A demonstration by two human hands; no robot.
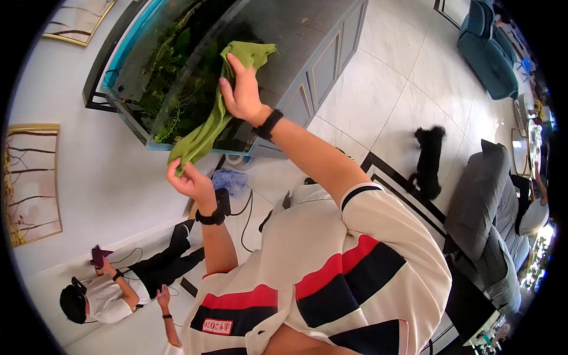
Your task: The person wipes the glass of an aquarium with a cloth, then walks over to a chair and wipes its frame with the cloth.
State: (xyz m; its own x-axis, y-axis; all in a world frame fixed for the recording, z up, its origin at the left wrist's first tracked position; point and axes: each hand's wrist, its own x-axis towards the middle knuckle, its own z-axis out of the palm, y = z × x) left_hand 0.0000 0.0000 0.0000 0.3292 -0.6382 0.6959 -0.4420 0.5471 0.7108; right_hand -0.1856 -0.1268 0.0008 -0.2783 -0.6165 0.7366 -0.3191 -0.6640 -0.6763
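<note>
Stretched along the fish tank's [158, 146] edge, a creased, plain green cloth [204, 134] is pinched in a person's left hand [195, 184] and gripped by the right hand [244, 93].

I watch through one head-worn camera facing forward and down, its view wide and round: striped shirt [319, 269] nearest, left hand [194, 187] and right hand [242, 94] farther out, white wall [112, 177] left, grey sofa [480, 198] right.
</note>
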